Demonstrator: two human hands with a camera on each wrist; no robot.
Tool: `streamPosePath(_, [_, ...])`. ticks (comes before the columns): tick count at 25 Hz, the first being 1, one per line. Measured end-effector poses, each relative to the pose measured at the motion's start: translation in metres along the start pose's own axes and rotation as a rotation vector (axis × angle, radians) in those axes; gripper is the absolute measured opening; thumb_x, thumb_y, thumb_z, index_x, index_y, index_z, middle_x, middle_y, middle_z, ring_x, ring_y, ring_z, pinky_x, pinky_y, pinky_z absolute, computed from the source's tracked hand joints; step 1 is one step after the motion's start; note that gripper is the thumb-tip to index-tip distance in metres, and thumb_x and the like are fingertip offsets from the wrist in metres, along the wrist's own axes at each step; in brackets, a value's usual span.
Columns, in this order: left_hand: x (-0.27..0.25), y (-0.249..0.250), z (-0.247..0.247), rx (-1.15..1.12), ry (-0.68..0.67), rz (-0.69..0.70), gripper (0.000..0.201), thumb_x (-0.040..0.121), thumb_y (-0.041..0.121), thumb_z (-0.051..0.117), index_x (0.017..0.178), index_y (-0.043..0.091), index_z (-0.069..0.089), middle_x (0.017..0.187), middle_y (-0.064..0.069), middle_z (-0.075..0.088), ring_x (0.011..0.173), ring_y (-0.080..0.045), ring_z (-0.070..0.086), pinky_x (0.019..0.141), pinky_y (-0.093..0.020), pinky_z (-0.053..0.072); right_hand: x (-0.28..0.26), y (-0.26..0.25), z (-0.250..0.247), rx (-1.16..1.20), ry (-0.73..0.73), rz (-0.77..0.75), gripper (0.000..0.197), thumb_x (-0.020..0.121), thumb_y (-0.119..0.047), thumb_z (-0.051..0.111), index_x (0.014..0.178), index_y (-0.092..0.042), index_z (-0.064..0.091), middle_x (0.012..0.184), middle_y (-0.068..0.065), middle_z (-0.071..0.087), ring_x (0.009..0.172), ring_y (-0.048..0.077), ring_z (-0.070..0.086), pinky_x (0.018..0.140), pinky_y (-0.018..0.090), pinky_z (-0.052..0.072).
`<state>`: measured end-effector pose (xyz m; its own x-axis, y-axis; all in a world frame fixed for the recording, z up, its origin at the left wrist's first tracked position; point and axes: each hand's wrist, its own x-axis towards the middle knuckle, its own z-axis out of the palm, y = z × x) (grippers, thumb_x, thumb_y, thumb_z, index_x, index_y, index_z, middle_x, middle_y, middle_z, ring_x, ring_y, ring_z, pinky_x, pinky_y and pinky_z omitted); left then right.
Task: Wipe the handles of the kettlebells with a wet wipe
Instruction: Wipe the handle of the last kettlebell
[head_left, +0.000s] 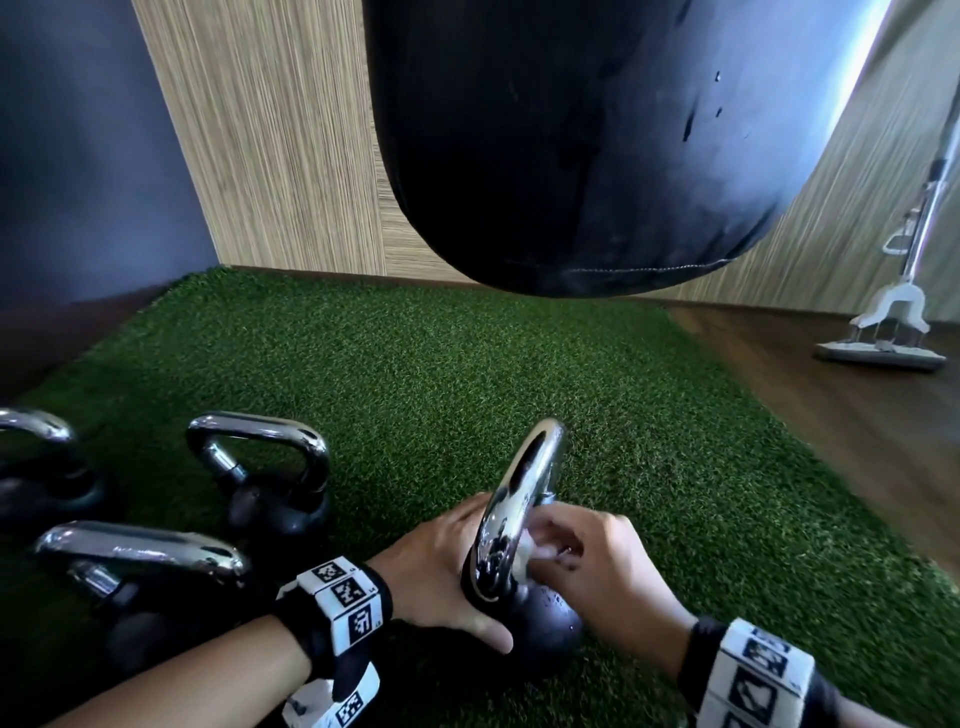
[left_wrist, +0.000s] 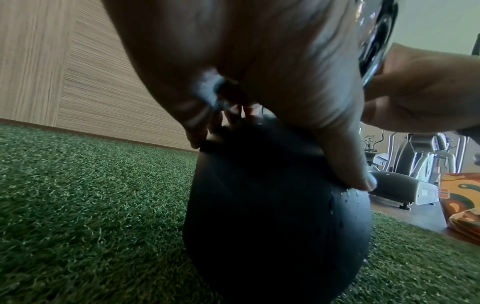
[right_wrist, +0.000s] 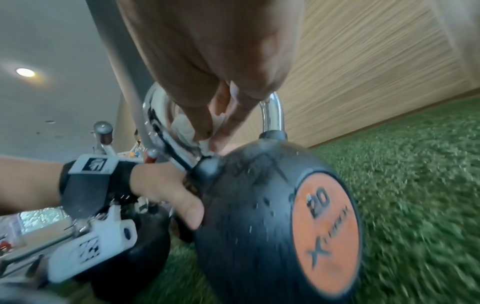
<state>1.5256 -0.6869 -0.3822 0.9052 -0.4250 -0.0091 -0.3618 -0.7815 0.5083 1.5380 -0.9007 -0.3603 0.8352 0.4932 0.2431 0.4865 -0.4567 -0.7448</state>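
A black kettlebell (head_left: 540, 623) stands on the green turf in front of me, with an orange "20" label (right_wrist: 327, 226) on its side. Its chrome handle (head_left: 524, 499) rises edge-on in the head view. My left hand (head_left: 457, 566) grips the top of the ball beside the handle's base, thumb (right_wrist: 189, 209) pressed down on the black body. My right hand (head_left: 587, 561) pinches a crumpled white wet wipe (right_wrist: 184, 125) against the inner side of the handle near its lower end. Water droplets speckle the ball.
Three more chrome-handled kettlebells (head_left: 260, 467) (head_left: 140, 556) (head_left: 36, 467) sit close on the left. A black punching bag (head_left: 597, 156) hangs just ahead. A mop (head_left: 883, 322) stands on the wood floor at right. An orange packet (left_wrist: 462, 201) lies at the turf's edge.
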Motion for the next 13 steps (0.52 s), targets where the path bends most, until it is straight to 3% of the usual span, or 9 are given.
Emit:
streamPosePath(2, [-0.002,0.003,-0.002,-0.056,-0.006,-0.030,0.104,0.060,0.052,0.094,0.147,0.040,0.039,0.148,0.030,0.038,0.140,0.007,0.032,0.122,-0.023,0.028,0.018,-0.008,-0.009,-0.130,-0.185,0.004,0.026,0.084,-0.013,0.077,0.076,-0.036,0.070,0.066,-0.026,0.066,0.062,-0.011,0.060,0.057,0.007,0.042])
streamPosePath(4, [-0.002,0.001,-0.001,-0.070,-0.006,-0.034,0.111,0.059,0.049,0.096,0.150,0.041,0.033,0.146,0.035,0.034,0.141,0.009,0.030,0.122,-0.022,0.028,0.029,-0.017,-0.016,-0.169,-0.332,0.039,0.040,0.087,-0.007,0.074,0.062,-0.035,0.061,0.057,-0.033,0.061,0.052,-0.010,0.056,0.051,0.008,0.039])
streamPosePath(6, [-0.003,-0.001,0.001,-0.103,-0.018,-0.069,0.115,0.059,0.050,0.096,0.151,0.045,0.028,0.143,0.038,0.034,0.138,0.013,0.030,0.121,-0.017,0.025,0.033,-0.014,-0.020,-0.053,-0.423,0.065,0.031,0.088,-0.001,0.073,0.069,-0.024,0.070,0.068,-0.023,0.072,0.057,-0.007,0.060,0.056,0.009,0.046])
streamPosePath(7, [-0.003,-0.003,0.001,-0.087,-0.022,-0.076,0.116,0.058,0.053,0.095,0.151,0.045,0.026,0.144,0.036,0.033,0.136,0.014,0.029,0.120,-0.016,0.025,0.033,-0.013,-0.021,0.037,-0.452,0.063,0.018,0.088,0.001,0.073,0.077,-0.013,0.076,0.079,-0.011,0.078,0.066,-0.002,0.066,0.064,0.014,0.053])
streamPosePath(8, [-0.003,-0.003,0.002,-0.053,-0.019,-0.069,0.117,0.058,0.056,0.094,0.152,0.044,0.025,0.147,0.035,0.033,0.135,0.014,0.028,0.119,-0.016,0.025,0.032,-0.013,-0.022,0.091,-0.468,0.063,0.015,0.088,0.001,0.073,0.081,-0.012,0.077,0.084,-0.006,0.079,0.071,0.003,0.069,0.069,0.018,0.055])
streamPosePath(10, [-0.001,-0.003,0.003,-0.037,-0.009,-0.061,0.115,0.057,0.057,0.094,0.150,0.046,0.028,0.142,0.042,0.030,0.133,0.022,0.026,0.119,-0.013,0.024,0.036,-0.013,-0.023,-0.009,-0.487,0.031,0.037,0.090,-0.001,0.072,0.069,-0.032,0.067,0.068,-0.023,0.071,0.060,-0.010,0.062,0.060,0.007,0.047])
streamPosePath(12, [-0.002,-0.004,0.004,-0.080,-0.002,-0.063,0.110,0.055,0.052,0.097,0.140,0.057,0.028,0.133,0.053,0.028,0.125,0.035,0.023,0.113,-0.001,0.021,0.040,-0.011,-0.018,-0.142,-0.459,0.031,0.043,0.092,-0.004,0.069,0.064,-0.034,0.055,0.062,-0.018,0.062,0.053,-0.011,0.057,0.053,0.009,0.045])
streamPosePath(13, [-0.002,-0.006,0.006,-0.105,0.003,-0.075,0.108,0.052,0.052,0.098,0.137,0.060,0.030,0.134,0.053,0.031,0.125,0.035,0.026,0.113,-0.002,0.022,0.043,-0.008,-0.016,-0.151,-0.469,0.023,0.037,0.093,-0.005,0.068,0.066,-0.028,0.058,0.067,-0.012,0.064,0.053,-0.006,0.058,0.054,0.012,0.048])
